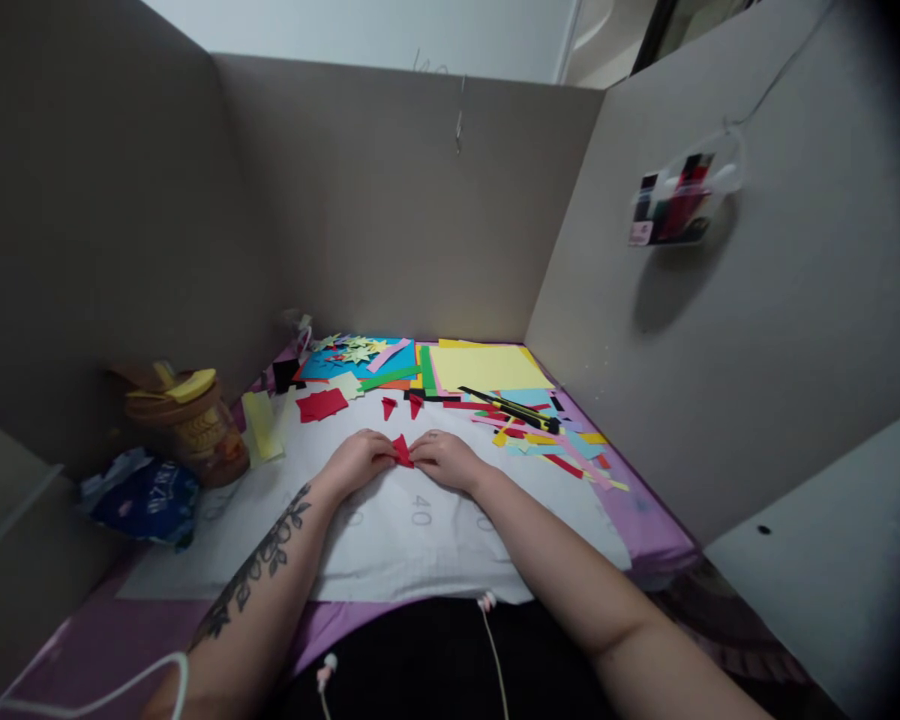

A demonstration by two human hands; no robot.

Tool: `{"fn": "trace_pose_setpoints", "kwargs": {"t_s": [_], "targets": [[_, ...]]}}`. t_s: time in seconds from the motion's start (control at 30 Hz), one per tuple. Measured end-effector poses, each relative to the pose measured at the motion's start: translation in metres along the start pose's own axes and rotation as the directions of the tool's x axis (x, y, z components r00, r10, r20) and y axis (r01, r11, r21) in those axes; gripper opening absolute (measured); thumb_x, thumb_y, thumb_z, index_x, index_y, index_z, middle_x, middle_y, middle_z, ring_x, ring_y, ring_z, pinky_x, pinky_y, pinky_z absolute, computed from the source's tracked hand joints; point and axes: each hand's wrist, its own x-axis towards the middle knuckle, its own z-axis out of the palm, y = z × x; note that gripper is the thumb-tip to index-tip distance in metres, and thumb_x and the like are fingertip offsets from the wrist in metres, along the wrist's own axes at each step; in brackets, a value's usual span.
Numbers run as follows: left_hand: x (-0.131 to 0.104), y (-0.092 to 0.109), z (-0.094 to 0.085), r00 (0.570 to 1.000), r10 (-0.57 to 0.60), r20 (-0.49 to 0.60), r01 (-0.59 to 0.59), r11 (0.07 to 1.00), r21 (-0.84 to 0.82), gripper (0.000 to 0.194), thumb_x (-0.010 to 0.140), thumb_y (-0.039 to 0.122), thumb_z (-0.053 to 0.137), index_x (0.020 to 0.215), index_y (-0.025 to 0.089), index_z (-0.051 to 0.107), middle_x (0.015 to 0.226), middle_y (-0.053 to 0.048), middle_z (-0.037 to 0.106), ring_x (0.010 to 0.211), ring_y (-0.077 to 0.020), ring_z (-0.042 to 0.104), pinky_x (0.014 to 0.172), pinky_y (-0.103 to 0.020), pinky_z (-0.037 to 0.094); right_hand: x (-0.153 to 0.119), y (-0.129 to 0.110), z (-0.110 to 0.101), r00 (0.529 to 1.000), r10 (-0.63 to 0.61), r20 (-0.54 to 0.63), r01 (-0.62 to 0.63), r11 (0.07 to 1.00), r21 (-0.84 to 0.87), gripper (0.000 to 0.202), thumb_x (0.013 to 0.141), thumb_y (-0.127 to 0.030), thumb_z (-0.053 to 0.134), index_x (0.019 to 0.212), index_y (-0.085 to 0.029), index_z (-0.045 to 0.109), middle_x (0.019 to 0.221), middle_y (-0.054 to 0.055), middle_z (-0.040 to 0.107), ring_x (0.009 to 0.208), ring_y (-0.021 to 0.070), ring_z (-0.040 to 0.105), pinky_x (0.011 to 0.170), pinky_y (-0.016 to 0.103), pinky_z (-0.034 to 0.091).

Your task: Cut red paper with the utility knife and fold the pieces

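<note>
Between my two hands a small folded piece of red paper (402,451) is held over the white sheet (390,550). My left hand (363,460) pinches its left edge with the fingertips. From the other side, my right hand (444,458) grips the right edge, fingers pressed together. Just beyond the hands lie two small red folded paper pieces, one at the left (388,408) and one at the right (415,405). Further left is a little stack of red paper (322,404). The fingers partly cover the held piece.
Paper strips and a black-and-yellow cutter (521,412) lie at the right. Star-shaped cutouts (356,348) rest on blue paper, with yellow sheets (487,368) beside them. A jar (202,430) and blue packet (146,497) stand left. Grey panels (412,200) enclose the table.
</note>
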Motion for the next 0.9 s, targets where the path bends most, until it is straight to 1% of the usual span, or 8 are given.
{"fn": "trace_pose_setpoints", "kwargs": {"t_s": [0.07, 0.13, 0.33, 0.5, 0.6, 0.7, 0.8, 0.9], "targets": [[0.001, -0.004, -0.001, 1.0, -0.008, 0.008, 0.009, 0.995, -0.094, 0.018, 0.081, 0.028, 0.057, 0.087, 0.022, 0.072, 0.093, -0.005, 0.07, 0.09, -0.0183, 0.06, 0.087, -0.029, 0.042, 0.0, 0.001, 0.001, 1.0, -0.002, 0.004, 0.002, 1.0, 0.016, 0.023, 0.081, -0.011, 0.055, 0.094, -0.022, 0.071, 0.098, 0.005, 0.071, 0.092, 0.0168, 0.061, 0.087, 0.031, 0.046], [0.002, -0.007, -0.001, 1.0, -0.022, 0.013, 0.023, 0.991, -0.13, 0.019, 0.081, 0.031, 0.057, 0.085, 0.021, 0.072, 0.092, -0.006, 0.07, 0.09, -0.0183, 0.059, 0.087, -0.029, 0.042, -0.001, 0.002, 0.0, 1.0, -0.004, 0.021, 0.003, 1.0, 0.03, 0.027, 0.079, -0.008, 0.055, 0.095, -0.022, 0.072, 0.1, 0.005, 0.071, 0.094, 0.017, 0.061, 0.088, 0.031, 0.046], [0.006, -0.006, -0.002, 0.997, -0.075, 0.026, 0.078, 0.988, -0.132, 0.027, 0.083, 0.036, 0.05, 0.077, 0.018, 0.069, 0.085, -0.005, 0.068, 0.082, -0.0169, 0.058, 0.081, -0.027, 0.043, -0.003, 0.006, -0.003, 0.993, 0.028, 0.114, -0.034, 0.998, 0.045, 0.032, 0.076, -0.006, 0.056, 0.095, -0.025, 0.073, 0.103, 0.004, 0.07, 0.097, 0.0183, 0.06, 0.088, 0.032, 0.046], [0.012, -0.006, 0.002, 0.988, -0.142, 0.053, 0.148, 0.981, -0.129, 0.028, 0.082, 0.034, 0.048, 0.077, 0.017, 0.069, 0.086, -0.005, 0.067, 0.079, -0.0157, 0.058, 0.074, -0.024, 0.042, -0.004, 0.003, -0.007, 0.988, 0.041, 0.149, -0.052, 0.996, 0.071, 0.029, 0.077, -0.008, 0.057, 0.094, -0.026, 0.073, 0.106, 0.004, 0.07, 0.099, 0.0185, 0.059, 0.089, 0.033, 0.046], [0.017, -0.01, 0.005, 0.978, -0.192, 0.081, 0.2, 0.973, -0.119, 0.027, 0.079, 0.033, 0.048, 0.076, 0.017, 0.069, 0.083, -0.003, 0.067, 0.072, -0.0144, 0.057, 0.064, -0.022, 0.041, -0.004, -0.001, -0.01, 0.987, 0.055, 0.153, -0.069, 0.994, 0.086, 0.027, 0.079, -0.01, 0.057, 0.095, -0.024, 0.073, 0.105, 0.005, 0.07, 0.1, 0.019, 0.059, 0.089, 0.032, 0.047], [0.023, -0.014, 0.007, 0.967, -0.227, 0.115, 0.239, 0.966, -0.102, 0.025, 0.075, 0.033, 0.05, 0.074, 0.017, 0.069, 0.076, -0.002, 0.067, 0.065, -0.0134, 0.055, 0.058, -0.022, 0.038, -0.004, -0.002, -0.011, 0.988, 0.06, 0.142, -0.075, 0.992, 0.1, 0.026, 0.079, -0.01, 0.057, 0.095, -0.024, 0.073, 0.104, 0.005, 0.07, 0.1, 0.0187, 0.059, 0.089, 0.032, 0.047], [0.029, -0.015, 0.006, 0.96, -0.241, 0.145, 0.255, 0.963, -0.088, 0.022, 0.072, 0.032, 0.052, 0.07, 0.017, 0.068, 0.069, -0.001, 0.065, 0.061, -0.0132, 0.053, 0.055, -0.022, 0.035, -0.004, -0.002, -0.01, 0.989, 0.059, 0.136, -0.074, 0.992, 0.102, 0.026, 0.078, -0.009, 0.058, 0.094, -0.023, 0.073, 0.105, 0.005, 0.07, 0.1, 0.0188, 0.059, 0.089, 0.033, 0.047], [0.032, -0.013, 0.004, 0.96, -0.233, 0.156, 0.249, 0.964, -0.091, 0.02, 0.07, 0.031, 0.052, 0.068, 0.017, 0.067, 0.067, -0.001, 0.064, 0.061, -0.0136, 0.053, 0.055, -0.022, 0.035, -0.004, 0.0, -0.009, 0.989, 0.064, 0.135, -0.079, 0.991, 0.109, 0.026, 0.077, -0.007, 0.059, 0.091, -0.023, 0.073, 0.105, 0.005, 0.07, 0.1, 0.019, 0.059, 0.089, 0.033, 0.047]]}}
